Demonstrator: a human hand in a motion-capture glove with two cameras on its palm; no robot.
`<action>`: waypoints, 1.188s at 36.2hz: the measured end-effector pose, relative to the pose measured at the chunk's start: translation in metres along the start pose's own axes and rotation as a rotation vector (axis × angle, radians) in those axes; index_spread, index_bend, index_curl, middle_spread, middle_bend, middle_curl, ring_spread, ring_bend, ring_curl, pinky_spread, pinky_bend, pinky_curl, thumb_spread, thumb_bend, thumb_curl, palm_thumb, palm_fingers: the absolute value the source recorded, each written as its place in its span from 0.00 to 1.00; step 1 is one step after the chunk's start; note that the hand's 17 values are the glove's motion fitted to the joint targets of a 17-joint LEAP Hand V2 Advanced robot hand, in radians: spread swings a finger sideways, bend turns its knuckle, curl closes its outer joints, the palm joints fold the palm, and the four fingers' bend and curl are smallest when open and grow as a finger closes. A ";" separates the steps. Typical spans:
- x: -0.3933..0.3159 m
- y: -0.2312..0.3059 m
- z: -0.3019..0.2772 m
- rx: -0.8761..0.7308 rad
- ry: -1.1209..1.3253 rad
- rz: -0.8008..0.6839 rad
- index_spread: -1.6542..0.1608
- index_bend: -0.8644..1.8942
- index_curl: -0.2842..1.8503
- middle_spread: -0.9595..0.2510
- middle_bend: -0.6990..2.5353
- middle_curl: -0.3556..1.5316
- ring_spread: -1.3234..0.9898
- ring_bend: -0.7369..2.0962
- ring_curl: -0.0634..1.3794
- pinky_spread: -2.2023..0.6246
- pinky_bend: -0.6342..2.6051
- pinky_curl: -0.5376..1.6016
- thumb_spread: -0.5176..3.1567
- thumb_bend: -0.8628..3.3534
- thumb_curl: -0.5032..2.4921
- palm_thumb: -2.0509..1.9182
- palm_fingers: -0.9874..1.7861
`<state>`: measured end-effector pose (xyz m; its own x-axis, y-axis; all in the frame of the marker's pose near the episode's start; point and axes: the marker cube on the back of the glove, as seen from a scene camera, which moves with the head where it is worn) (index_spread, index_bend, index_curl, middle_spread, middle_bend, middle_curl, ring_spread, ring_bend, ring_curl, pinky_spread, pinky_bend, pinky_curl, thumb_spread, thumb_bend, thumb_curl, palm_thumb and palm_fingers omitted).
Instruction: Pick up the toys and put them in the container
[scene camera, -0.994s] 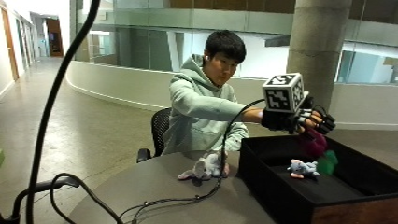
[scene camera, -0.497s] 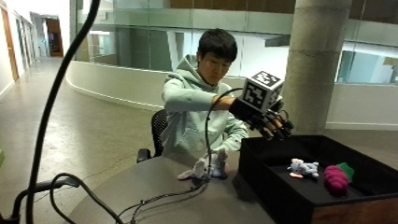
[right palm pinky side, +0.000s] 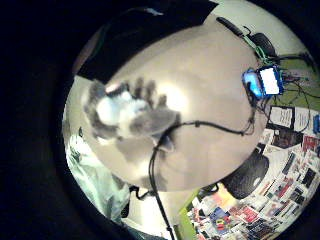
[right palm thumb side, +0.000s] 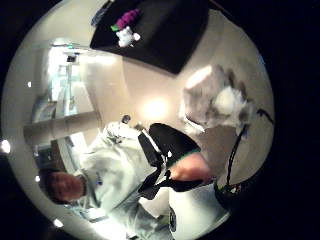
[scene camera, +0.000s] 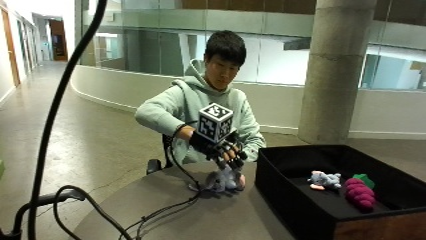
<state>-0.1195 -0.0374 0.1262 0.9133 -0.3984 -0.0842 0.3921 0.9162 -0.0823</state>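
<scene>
My gloved right hand (scene camera: 223, 150) hovers just above a grey and white plush toy (scene camera: 221, 180) that lies on the round table beside the black container (scene camera: 287, 202). The fingers are spread, point down and hold nothing. The same plush toy (right palm pinky side: 127, 112) fills much of the little finger side palm view, and the plush toy (right palm thumb side: 217, 100) also shows in the thumb side palm view. Inside the container lie a small grey plush animal (scene camera: 324, 179) and a purple grape plush (scene camera: 358, 192) with a green leaf. The grape plush (right palm thumb side: 131, 17) shows there too.
A black cable (scene camera: 170, 207) runs across the grey table (scene camera: 200, 220) from the hand towards the near left. The container's tall left wall stands close to the right of the plush toy. A concrete pillar (scene camera: 336, 70) rises behind.
The hand let go of the purple grape plush into the container, then moved left out of it and down to just above the grey plush on the table.
</scene>
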 end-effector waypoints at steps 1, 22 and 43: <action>0.001 0.001 0.016 -0.005 0.006 -0.007 0.76 0.36 0.30 0.77 0.28 0.39 0.53 0.33 0.22 0.78 0.35 0.42 0.48 0.20 0.29 0.52 0.32; 0.005 -0.048 0.070 0.186 -0.048 -0.070 0.78 0.41 0.25 0.65 0.44 0.50 0.44 0.66 0.41 0.70 0.41 0.44 0.45 0.25 0.34 0.63 0.82; -0.059 -0.102 -0.154 0.003 -0.065 0.021 0.76 0.67 0.43 0.65 0.57 0.61 0.45 0.75 0.49 0.66 0.45 0.49 0.35 0.24 0.42 0.65 0.79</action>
<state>-0.2301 -0.1144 -0.0136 0.9266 -0.3753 -0.0214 0.3727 0.9246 -0.0783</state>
